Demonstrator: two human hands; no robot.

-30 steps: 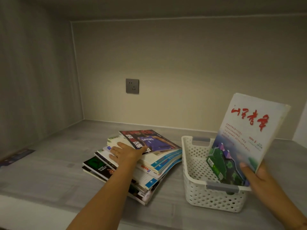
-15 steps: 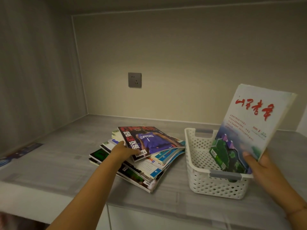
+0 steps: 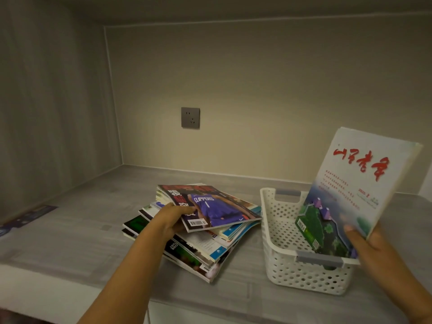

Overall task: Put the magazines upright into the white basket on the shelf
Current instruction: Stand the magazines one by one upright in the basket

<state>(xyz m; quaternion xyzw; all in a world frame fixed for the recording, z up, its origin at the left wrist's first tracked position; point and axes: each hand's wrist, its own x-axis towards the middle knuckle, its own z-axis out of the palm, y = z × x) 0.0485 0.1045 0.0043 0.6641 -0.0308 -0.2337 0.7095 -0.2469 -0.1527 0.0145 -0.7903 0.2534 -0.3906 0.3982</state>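
A white perforated basket [image 3: 282, 265] with grey handles stands on the grey shelf at the right. My right hand [image 3: 369, 242] grips the lower right corner of a white magazine with red characters [image 3: 350, 183], which stands upright and tilted with its lower edge inside the basket. To the basket's left lies a slanted stack of magazines [image 3: 210, 249]. My left hand [image 3: 171, 219] holds the near left edge of the top basketball magazine [image 3: 210, 208], which is lifted off the stack.
The shelf [image 3: 70, 242] is a deep alcove with walls on the left and at the back. A grey wall socket [image 3: 190, 117] sits on the back wall. A dark flat strip [image 3: 25, 218] lies at the far left.
My left hand went from resting flat on the stack to gripping the basketball magazine and raising its near edge. The white magazine stays in my right hand over the basket.
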